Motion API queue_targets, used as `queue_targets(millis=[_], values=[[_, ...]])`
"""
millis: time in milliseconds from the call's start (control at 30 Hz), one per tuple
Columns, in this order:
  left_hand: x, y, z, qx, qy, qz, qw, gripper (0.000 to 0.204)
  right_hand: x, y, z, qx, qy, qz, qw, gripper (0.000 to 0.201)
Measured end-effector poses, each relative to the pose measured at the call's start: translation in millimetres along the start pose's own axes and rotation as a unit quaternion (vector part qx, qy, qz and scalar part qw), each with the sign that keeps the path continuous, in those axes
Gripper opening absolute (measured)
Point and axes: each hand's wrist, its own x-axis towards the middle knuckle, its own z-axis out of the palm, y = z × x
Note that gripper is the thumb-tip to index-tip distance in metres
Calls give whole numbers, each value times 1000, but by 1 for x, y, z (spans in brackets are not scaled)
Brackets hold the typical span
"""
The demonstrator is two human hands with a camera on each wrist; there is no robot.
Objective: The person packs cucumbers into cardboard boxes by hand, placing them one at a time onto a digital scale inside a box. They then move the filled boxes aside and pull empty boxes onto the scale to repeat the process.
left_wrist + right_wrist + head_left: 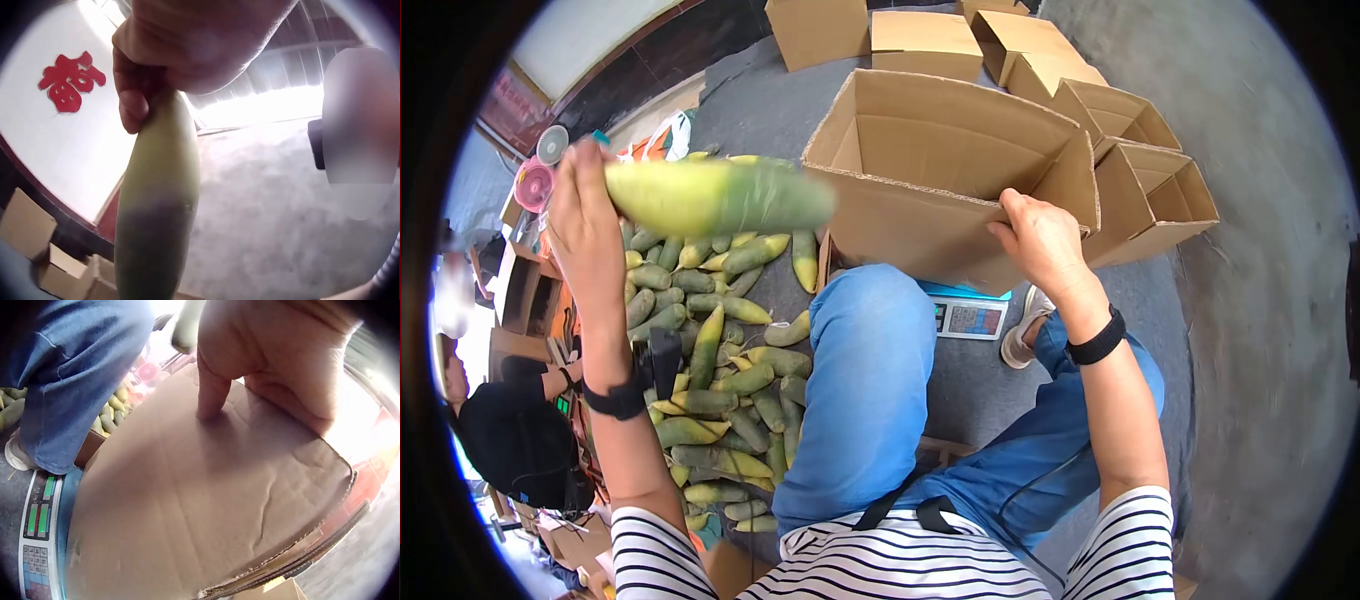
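Observation:
My left hand [586, 215] grips a large green radish [720, 196] by its pale, tapered end. The radish is raised to the left of an open cardboard box [920, 220], its dark green end pointing at the box and blurred. In the left wrist view the fingers wrap the narrow top of the radish [159, 200], which hangs down. My right hand [1045, 240] grips the near rim of the box, thumb on the outer face and fingers over the edge. The box stands on a digital scale [972, 318], whose keypad shows in front of it.
A heap of green radishes [730, 390] covers the floor left of my knee. Open cartons [1155, 190] stand right of the box, and closed ones [925, 42] behind it. Another person in a black cap [520, 440] is at the far left.

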Motion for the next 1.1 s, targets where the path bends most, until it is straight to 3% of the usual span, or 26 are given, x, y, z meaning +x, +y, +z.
queue_targets(millis=[67,133,200,267,333,400,467,567,667,767,933,1000,1067,1100], values=[[22,22,16,-41,-1,69,997,41,0,0,0,-2,1,-3,1000,27],[29,35,50,-256,-84,-51,962,40,0,0,0,-1,-6,0,1000,27],[25,40,90,-330,-137,-167,919,39,-1,1,2,-3,11,-12,1000,26],[14,25,117,-375,-209,-222,875,42,-3,2,3,-5,27,-22,999,26],[-10,13,125,-337,-206,-231,889,39,-4,4,3,-7,31,-33,999,25],[-38,-26,123,-217,-228,-182,931,32,-6,7,4,-15,26,-28,999,25],[-82,-77,115,-131,-312,-122,933,26,0,5,3,-38,45,-21,998,24],[-184,-143,101,-13,-443,-143,885,29,-1,1,-3,10,-2,-13,1000,24],[-269,-174,71,101,-537,-145,825,30,-2,-4,-3,10,-8,-8,1000,25],[-298,-200,52,191,-502,-179,824,35,-3,-6,-2,-18,6,-1,1000,27],[-275,-253,20,341,-409,-190,825,44,3,-9,-5,-15,1,-6,1000,27],[-259,-278,2,400,-323,-130,848,54,5,-12,-7,-34,-19,23,999,28],[-232,-300,-19,486,-232,-45,841,68,6,-14,-7,-35,-15,24,999,29],[-216,-309,-29,523,-216,-53,822,73,6,-14,-6,-31,-17,30,999,29]])
